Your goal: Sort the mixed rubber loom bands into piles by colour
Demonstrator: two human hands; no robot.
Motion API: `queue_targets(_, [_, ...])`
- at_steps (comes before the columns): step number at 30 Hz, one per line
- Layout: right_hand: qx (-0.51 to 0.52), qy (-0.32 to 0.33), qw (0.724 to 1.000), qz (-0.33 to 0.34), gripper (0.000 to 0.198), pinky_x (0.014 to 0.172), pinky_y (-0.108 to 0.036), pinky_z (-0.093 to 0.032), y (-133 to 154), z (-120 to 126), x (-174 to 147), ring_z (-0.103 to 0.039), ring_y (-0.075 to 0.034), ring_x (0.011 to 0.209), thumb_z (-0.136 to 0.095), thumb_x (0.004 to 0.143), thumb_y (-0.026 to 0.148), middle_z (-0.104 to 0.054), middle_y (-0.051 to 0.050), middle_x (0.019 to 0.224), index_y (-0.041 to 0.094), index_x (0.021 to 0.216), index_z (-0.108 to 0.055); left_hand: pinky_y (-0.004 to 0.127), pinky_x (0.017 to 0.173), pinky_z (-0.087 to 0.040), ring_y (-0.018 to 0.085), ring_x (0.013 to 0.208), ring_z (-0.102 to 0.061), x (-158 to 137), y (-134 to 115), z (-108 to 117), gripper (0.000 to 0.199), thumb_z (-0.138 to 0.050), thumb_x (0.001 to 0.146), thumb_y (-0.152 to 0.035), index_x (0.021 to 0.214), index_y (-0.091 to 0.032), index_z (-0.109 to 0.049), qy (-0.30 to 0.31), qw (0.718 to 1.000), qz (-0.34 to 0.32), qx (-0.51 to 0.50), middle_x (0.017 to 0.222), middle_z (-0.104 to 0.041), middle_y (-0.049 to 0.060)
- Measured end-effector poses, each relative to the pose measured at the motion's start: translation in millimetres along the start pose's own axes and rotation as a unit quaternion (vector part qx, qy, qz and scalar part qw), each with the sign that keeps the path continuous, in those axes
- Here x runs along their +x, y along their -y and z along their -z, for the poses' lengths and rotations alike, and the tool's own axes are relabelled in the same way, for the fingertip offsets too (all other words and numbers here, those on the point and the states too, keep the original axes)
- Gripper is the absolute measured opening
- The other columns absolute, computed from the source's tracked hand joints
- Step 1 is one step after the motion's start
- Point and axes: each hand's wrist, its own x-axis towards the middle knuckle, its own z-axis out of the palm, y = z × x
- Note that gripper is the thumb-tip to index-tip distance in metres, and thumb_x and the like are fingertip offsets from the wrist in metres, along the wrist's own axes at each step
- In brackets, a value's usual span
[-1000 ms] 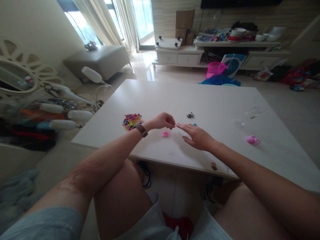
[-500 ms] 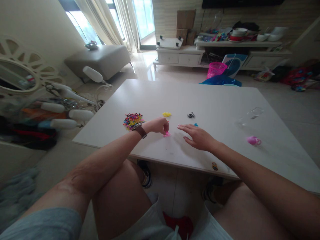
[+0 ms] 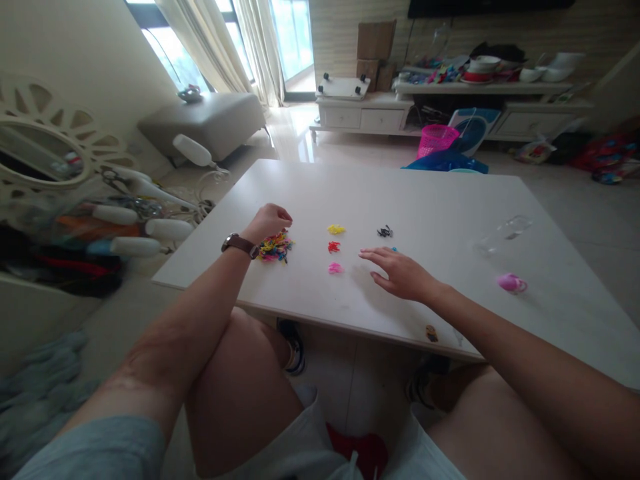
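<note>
My left hand (image 3: 271, 221), with a watch on the wrist, hovers over the far edge of a mixed pile of small colourful pieces (image 3: 276, 249). Its fingers are drawn together; whatever they hold, if anything, is too small to make out. To the right lie a small yellow heap (image 3: 336, 229), a red heap (image 3: 334, 247) and a pink heap (image 3: 335, 269), one below another. My right hand (image 3: 397, 270) stays open, fingers stretched out, right of the pink heap. Behind it a bit of blue (image 3: 394, 249) peeks out, and a black heap (image 3: 385, 231) lies farther back.
On the white table (image 3: 310, 190), a clear bottle (image 3: 505, 237) lies at the right, near a pink-purple toy-like object (image 3: 511, 283). A small yellow-brown figure (image 3: 431, 333) lies at the near edge. White lamp shades (image 3: 169, 229) stand beside the table's left side.
My left hand has moved left from the pink heap to the mixed pile, uncovering the red heap. My right hand has hardly moved. The whole view has shifted slightly.
</note>
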Motion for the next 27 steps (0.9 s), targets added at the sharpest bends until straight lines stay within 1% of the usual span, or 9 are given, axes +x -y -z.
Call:
queue_targets(6, [-0.004, 0.001, 1.000, 0.007, 0.054, 0.105, -0.051, -0.051, 0.9, -0.2, 0.5, -0.057, -0.029, 0.128, -0.055, 0.091, 0.016, -0.061, -0.010, 0.141, 0.026, 0.144, -0.053, 0.022, 0.051, -0.039, 0.014, 0.057, -0.057, 2.4, 39.6, -1.7, 0.016, -0.078, 0.056, -0.022, 0.071, -0.015, -0.077, 0.019, 0.998, 0.030, 0.049, 0.059, -0.068, 0.003])
queue_targets(11, [-0.010, 0.005, 1.000, 0.005, 0.053, 0.104, -0.052, -0.051, 0.2, -1.2, 0.2, -0.058, -0.029, 0.127, -0.056, 0.090, 0.015, -0.062, -0.010, 0.140, 0.026, 0.142, -0.055, 0.022, 0.054, -0.043, 0.016, 0.065, -0.062, 3.1, 57.1, -1.3, 0.026, -0.079, 0.054, -0.026, 0.078, -0.016, -0.079, 0.051, 0.994, 0.059, 0.071, 0.067, -0.072, 0.002])
queue_targets(14, [-0.006, 0.010, 1.000, 0.006, 0.051, 0.105, -0.051, -0.050, -0.3, -1.7, 0.0, -0.058, -0.029, 0.127, -0.057, 0.090, 0.015, -0.062, -0.010, 0.140, 0.026, 0.139, -0.057, 0.022, 0.056, -0.044, 0.017, 0.068, -0.064, 5.3, 62.7, -3.9, 0.029, -0.080, 0.055, -0.028, 0.082, -0.018, -0.080, 0.050, 0.992, 0.062, 0.102, 0.073, -0.074, 0.003])
queue_targets(19, [-0.007, 0.017, 1.000, 0.003, 0.048, 0.106, -0.051, -0.050, -0.9, -1.5, -0.4, -0.058, -0.029, 0.127, -0.056, 0.090, 0.015, -0.061, -0.011, 0.140, 0.024, 0.137, -0.059, 0.023, 0.055, -0.043, 0.017, 0.069, -0.064, 12.5, 67.9, -12.5, 0.024, -0.080, 0.059, -0.032, 0.080, -0.018, -0.079, 0.058, 0.986, 0.037, 0.153, 0.078, -0.076, 0.004])
queue_targets(23, [-0.009, 0.020, 1.000, 0.005, 0.046, 0.105, -0.052, -0.051, -1.5, -1.2, -0.5, -0.058, -0.030, 0.126, -0.056, 0.090, 0.015, -0.062, -0.012, 0.140, 0.023, 0.135, -0.060, 0.023, 0.057, -0.043, 0.018, 0.070, -0.065, 16.3, 67.8, -16.6, 0.024, -0.079, 0.062, -0.032, 0.082, -0.019, -0.078, 0.053, 0.981, 0.030, 0.185, 0.081, -0.076, 0.005])
queue_targets(27, [-0.013, 0.025, 1.000, 0.003, 0.044, 0.106, -0.051, -0.050, -2.4, -1.5, -0.8, -0.058, -0.029, 0.126, -0.055, 0.090, 0.014, -0.061, -0.012, 0.141, 0.022, 0.133, -0.061, 0.023, 0.059, -0.045, 0.018, 0.072, -0.066, 16.0, 63.9, -15.5, 0.020, -0.075, 0.066, -0.029, 0.083, -0.019, -0.078, 0.049, 0.980, 0.037, 0.187, 0.081, -0.076, 0.006])
